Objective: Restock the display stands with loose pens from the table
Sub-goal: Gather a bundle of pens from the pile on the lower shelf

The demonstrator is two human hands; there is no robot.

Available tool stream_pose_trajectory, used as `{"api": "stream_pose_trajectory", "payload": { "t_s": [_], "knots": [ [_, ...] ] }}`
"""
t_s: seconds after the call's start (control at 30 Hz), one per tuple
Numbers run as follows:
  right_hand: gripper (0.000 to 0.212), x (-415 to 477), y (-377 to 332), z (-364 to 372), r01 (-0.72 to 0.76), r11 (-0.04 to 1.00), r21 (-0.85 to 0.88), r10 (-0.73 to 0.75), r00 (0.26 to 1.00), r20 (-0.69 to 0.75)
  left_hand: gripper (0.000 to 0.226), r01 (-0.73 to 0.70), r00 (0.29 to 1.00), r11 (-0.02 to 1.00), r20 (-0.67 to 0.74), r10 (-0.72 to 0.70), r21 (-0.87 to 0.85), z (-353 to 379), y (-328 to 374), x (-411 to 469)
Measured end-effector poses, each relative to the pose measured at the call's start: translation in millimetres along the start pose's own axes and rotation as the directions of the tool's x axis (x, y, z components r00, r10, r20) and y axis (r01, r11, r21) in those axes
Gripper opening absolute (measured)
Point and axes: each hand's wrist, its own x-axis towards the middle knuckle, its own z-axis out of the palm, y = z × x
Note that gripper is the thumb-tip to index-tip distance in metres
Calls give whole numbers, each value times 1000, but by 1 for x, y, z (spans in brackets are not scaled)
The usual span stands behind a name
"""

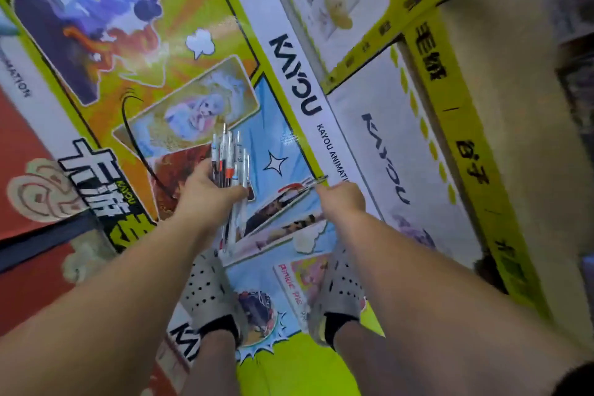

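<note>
Overhead, the left hand (209,194) is clamped around a bundle of pens (229,159), their tips fanning away from the person. The right hand (342,199), well apart from it, pinches a single pen (317,181) beside the white KAYOU strip (294,74). Printed floor (180,26) lies open between the hands. Grey clogs (209,286) stand below; a yellow band (450,112) edges the right.

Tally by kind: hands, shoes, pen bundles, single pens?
Hands: 2, left hand, right hand
Shoes: 2, left shoe, right shoe
Pen bundle: 1, pens inside too blurred to count
Single pen: 1
Total: 6
</note>
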Motion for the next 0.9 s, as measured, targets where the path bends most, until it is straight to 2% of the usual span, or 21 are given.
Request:
{"api": "stream_pose_trajectory", "payload": {
  "t_s": [0.1, 0.23, 0.3, 0.4, 0.5, 0.6, 0.7, 0.73, 0.83, 0.9],
  "knots": [
    [43, 40, 5, 29, -104, 994, 11, 103, 993, 59, 46, 36, 999, 999, -11, -36, -11, 9, -25, 41],
    [50, 76, 5, 59, -90, 996, -1, 90, 996, 28, 45, 44, 999, 999, -24, -43, 19, 18, -50, 73],
    [46, 88, 3, 67, -81, 997, 2, 81, 997, -21, 49, 54, 998, 998, -33, -54, 18, 19, -60, 84],
    [26, 99, 0, 72, -60, 998, -38, 57, 995, -77, 70, 83, 996, 996, -40, -82, 22, 16, -71, 93],
    [23, 94, -2, 72, -32, 998, -59, 26, 996, -86, 80, 96, 995, 995, -35, -96, 12, 12, -74, 91],
    [21, 61, -8, 62, 94, 995, 37, -93, 995, -24, 81, 89, 995, 995, -35, -91, -50, 7, -63, 70],
    [15, 0, -17, 37, 223, 965, 140, -231, 972, 49, 71, 92, 994, 982, -48, -101, -165, -2, -37, 24],
    [12, -25, -21, 25, 256, 951, 172, -270, 961, 63, 70, 86, 994, 975, -50, -98, -204, -6, -23, 1],
    [23, -108, -35, -22, 324, 907, 270, -351, 934, 60, 76, 39, 997, 959, -46, -54, -280, -19, 24, -82],
    [23, -171, -48, -63, 363, 881, 304, -396, 917, 52, 69, 18, 999, 948, -37, -32, -318, -31, 57, -145]
  ]
}}
